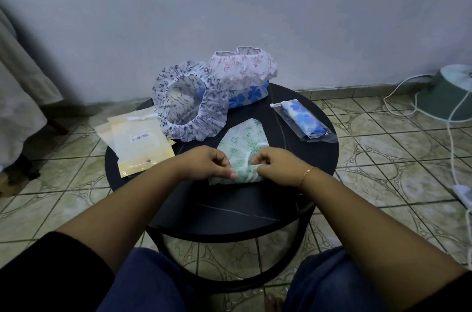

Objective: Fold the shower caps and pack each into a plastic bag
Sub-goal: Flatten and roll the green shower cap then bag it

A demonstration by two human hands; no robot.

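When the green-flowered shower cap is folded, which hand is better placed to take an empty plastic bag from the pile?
Probably the left hand: the pile of empty plastic bags lies on its side of the round black table, while the right hand would cross over the green-flowered shower cap.

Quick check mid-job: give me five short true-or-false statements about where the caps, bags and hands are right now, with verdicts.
1. Both hands pinch the green floral shower cap. True: left hand and right hand grip its near edge.
2. The blue-flowered cap in the clear plastic bag lies left of the hands. False: it lies to the right on the round black table.
3. The white shower cap with dark music notes is already bagged. False: it sits open and unfolded.
4. The stack of empty yellowish plastic bags lies at the table's left edge. True.
5. The white shower cap with pink print is folded flat. False: it stands puffed up at the back.
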